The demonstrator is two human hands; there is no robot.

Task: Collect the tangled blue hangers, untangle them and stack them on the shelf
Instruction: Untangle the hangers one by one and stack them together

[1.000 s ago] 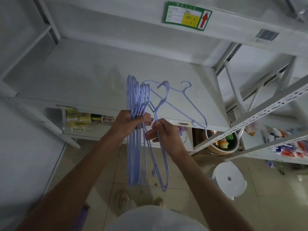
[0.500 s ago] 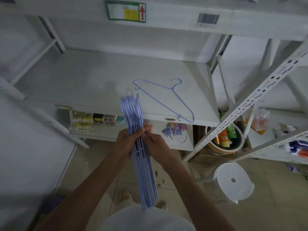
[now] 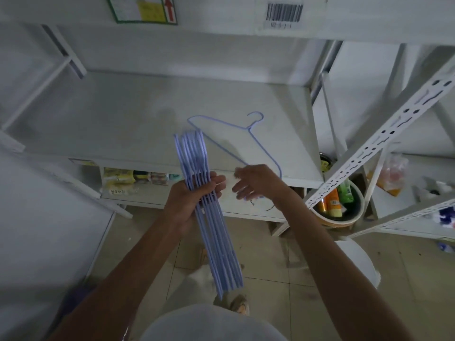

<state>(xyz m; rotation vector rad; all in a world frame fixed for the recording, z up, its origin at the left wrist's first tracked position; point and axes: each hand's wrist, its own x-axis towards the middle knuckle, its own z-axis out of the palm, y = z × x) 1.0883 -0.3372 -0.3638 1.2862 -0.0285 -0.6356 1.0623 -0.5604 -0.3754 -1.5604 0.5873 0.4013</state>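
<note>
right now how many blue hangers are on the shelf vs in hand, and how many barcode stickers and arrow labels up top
blue hanger lying on the shelf: 1
bundle of blue hangers in the left hand: 1 bundle, individual count unclear
barcode sticker: 1
green-bordered arrow label: 1
total: 4

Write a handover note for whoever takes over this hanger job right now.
Left hand: shut on the bundle of blue hangers, held over the floor at the shelf's front edge.
Right hand: open, empty, beside the bundle.
Single hanger: lying flat on the shelf.
Done: one hanger separated and placed.
Left: pull the rest apart one by one and stack them on it.
</note>
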